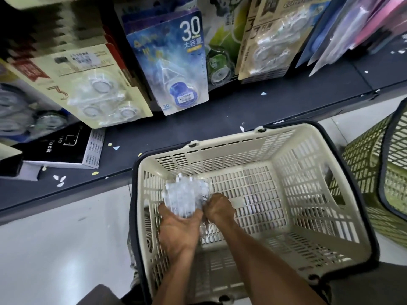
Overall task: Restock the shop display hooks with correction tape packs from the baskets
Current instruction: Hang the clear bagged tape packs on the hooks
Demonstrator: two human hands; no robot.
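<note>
A cream plastic basket (308, 172) with a dark rim sits on the floor below the display. Both my hands reach into its left part. My left hand (178, 227) lies palm up and cradles a bundle of clear correction tape packs (187, 194), fingers curled round its lower end. My right hand (218, 208) grips the same bundle from the right side. Above, hanging packs fill the display: a blue "30" pack (174, 69), a beige three-roll pack (92, 84), a green pack (220, 51) and another beige pack (268, 40).
A dark shelf ledge (242, 106) runs under the hanging packs, dotted with paper scraps. A black and white box (66, 148) lies on it at left. A green basket (378, 179) stands at right, touching the cream one. Pale floor (55, 249) lies at left.
</note>
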